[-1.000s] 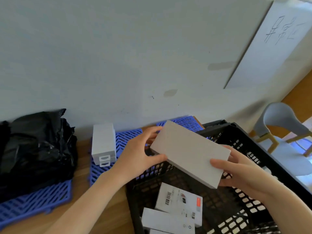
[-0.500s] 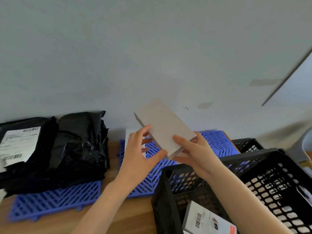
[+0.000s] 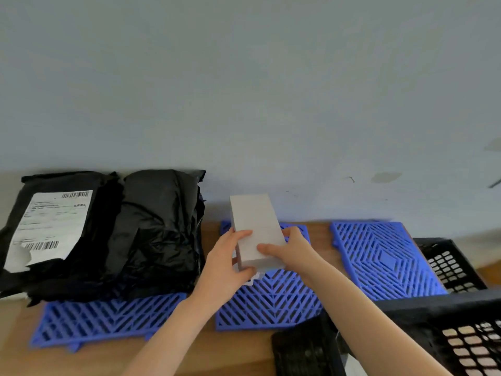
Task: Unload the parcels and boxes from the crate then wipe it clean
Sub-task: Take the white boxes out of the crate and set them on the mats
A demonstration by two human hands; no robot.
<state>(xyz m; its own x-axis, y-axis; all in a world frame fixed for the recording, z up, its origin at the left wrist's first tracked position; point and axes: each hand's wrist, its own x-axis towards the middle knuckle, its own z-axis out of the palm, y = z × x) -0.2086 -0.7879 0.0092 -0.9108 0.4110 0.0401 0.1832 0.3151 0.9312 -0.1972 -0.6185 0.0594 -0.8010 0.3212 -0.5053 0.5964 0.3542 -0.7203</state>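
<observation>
**A:** White box [image 3: 256,229], where's it at?
**B:** left hand [image 3: 227,263] and right hand [image 3: 292,251] both gripping it over the mat [image 3: 271,302]. Parcel label [image 3: 51,221] off to their left: barcodes, text too blurry. Crate [image 3: 447,303] sits right.

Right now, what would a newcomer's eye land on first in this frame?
The white box at centre stands out first, gripped at its near end by the left hand and right hand over the middle blue mat. Next comes the heap of black parcels at left, one bearing a white shipping label. The black crate edges in at lower right.
</observation>
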